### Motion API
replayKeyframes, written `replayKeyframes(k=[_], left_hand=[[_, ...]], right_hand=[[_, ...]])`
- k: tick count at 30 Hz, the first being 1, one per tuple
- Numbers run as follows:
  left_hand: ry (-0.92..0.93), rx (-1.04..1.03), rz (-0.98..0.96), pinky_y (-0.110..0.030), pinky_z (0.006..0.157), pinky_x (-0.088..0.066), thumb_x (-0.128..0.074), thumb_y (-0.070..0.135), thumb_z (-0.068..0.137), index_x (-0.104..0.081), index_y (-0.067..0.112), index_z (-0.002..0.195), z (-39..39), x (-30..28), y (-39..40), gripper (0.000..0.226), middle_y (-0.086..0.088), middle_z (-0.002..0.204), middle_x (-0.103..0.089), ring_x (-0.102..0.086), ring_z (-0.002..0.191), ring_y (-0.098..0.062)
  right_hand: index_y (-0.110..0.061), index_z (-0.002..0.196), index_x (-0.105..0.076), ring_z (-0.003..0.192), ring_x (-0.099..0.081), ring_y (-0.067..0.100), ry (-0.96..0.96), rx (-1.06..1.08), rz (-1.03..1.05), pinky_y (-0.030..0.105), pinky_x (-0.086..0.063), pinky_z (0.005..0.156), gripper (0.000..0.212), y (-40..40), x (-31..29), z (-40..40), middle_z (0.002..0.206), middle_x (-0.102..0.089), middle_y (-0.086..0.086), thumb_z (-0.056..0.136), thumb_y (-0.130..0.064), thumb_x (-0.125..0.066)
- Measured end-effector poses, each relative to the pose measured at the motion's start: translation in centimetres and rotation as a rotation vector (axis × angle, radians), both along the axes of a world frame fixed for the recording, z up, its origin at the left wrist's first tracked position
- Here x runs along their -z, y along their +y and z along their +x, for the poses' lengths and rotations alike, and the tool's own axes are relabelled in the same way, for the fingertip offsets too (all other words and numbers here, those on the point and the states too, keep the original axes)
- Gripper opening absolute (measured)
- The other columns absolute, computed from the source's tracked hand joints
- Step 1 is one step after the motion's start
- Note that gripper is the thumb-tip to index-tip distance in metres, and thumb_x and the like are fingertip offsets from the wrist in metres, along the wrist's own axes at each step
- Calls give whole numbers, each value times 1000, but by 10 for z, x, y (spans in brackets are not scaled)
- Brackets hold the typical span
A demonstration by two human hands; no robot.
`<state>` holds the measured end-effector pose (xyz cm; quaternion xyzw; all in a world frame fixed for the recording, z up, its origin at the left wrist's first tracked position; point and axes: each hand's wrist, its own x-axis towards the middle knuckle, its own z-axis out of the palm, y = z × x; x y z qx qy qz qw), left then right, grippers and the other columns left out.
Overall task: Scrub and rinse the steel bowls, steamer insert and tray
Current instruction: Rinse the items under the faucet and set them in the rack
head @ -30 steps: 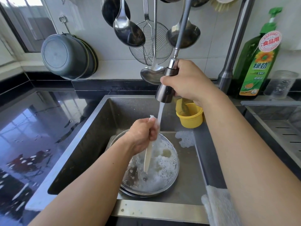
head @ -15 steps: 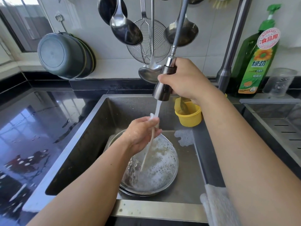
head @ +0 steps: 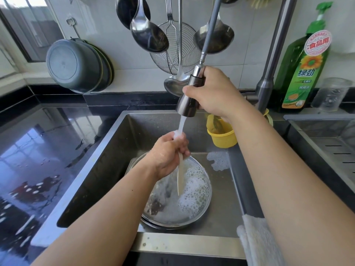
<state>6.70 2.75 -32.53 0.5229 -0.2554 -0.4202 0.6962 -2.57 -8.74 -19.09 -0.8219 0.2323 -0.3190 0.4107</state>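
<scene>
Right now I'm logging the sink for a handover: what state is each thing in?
Sprayer: pulled out, running, held by right hand.
Spatula: under the stream, gripped by left hand.
Bowl: in sink, foamy water inside.
Yellow cup: upright in sink corner.
Soap bottle: upright.

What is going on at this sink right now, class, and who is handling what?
A person is rinsing at a steel sink. The right hand grips the pull-out sprayer head and aims its stream of water down onto the left hand, which holds a pale, flat utensil upright under the flow. Below them a steel bowl full of suds and water sits on the sink floor. A yellow cup hangs at the back corner.
</scene>
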Motion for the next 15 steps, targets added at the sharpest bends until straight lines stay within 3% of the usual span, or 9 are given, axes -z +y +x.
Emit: replayKeyframes(k=[3,9,11,13,15], left_hand=[[3,21,-9,-28,65,-44,-40,-4,106,-55,7,80,0,0,0,31,-5,71,-43,-39,62,-12],[-142,-1,71,-32,62,-33,-38,-5,97,-43,17,81,-5,-4,3,28,0,67,-33,-27,58,-13],[-269,-72,159,-32,56,-31,-38,10,105,-45,15,90,-8,-3,2,17,2,63,-34,-28,55,-14],[-361,-110,262,-29,51,-29,-37,31,111,-52,11,95,-8,3,2,30,5,60,-38,-31,52,-12],[-378,-82,331,-27,50,-30,-41,36,111,-57,18,94,-6,8,2,30,4,64,-42,-34,51,-9]], right_hand=[[-21,98,-60,93,-67,23,11,-6,-6,48,-60,84,20,-2,0,-1,96,-67,1,84,-30,-72],[-20,95,-62,95,-69,27,37,-61,21,50,-60,83,21,-3,-4,-6,97,-69,6,80,-29,-73],[-21,98,-61,96,-69,26,59,-76,7,49,-60,85,21,-5,-5,-10,99,-68,5,83,-29,-74],[-21,104,-60,96,-66,23,107,-36,-51,42,-57,84,23,-11,-7,-17,100,-67,1,86,-29,-74],[-21,107,-60,95,-63,21,169,38,-133,34,-50,79,26,-21,-12,-29,101,-65,-1,87,-30,-74]])
